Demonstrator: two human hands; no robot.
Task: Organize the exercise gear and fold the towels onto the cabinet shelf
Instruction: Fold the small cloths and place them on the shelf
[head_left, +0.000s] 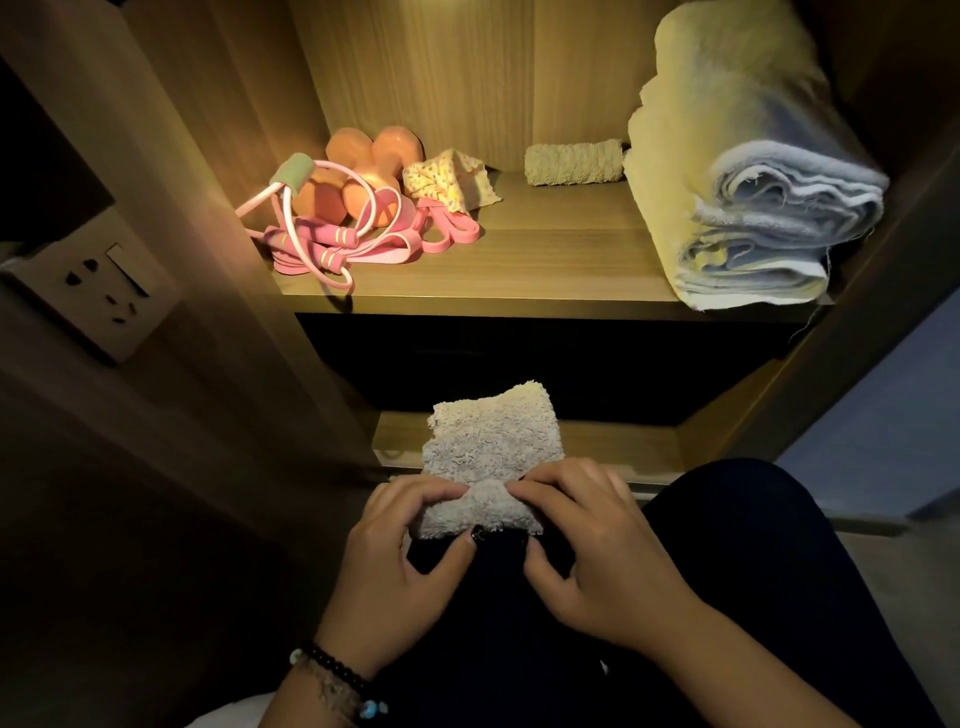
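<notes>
A small beige towel (491, 441) lies over my dark-clad knee below the shelf. My left hand (400, 561) and my right hand (597, 551) both pinch its near edge, which is rolled toward me. On the lit cabinet shelf (545, 260), two orange dumbbells (358, 171) sit at the left under a pink skipping rope (311, 244) and pink resistance bands (441, 231). A yellow patterned cloth (452, 176) lies beside them. A rolled beige towel (574, 162) rests at the back. A stack of folded yellow and blue-white towels (737, 208) fills the right side.
A wall socket (98, 291) sits on the cabinet's left outer side. A lower shelf (613, 447) runs just behind the small towel, with a dark gap above it. My dark-clad legs fill the bottom of the view.
</notes>
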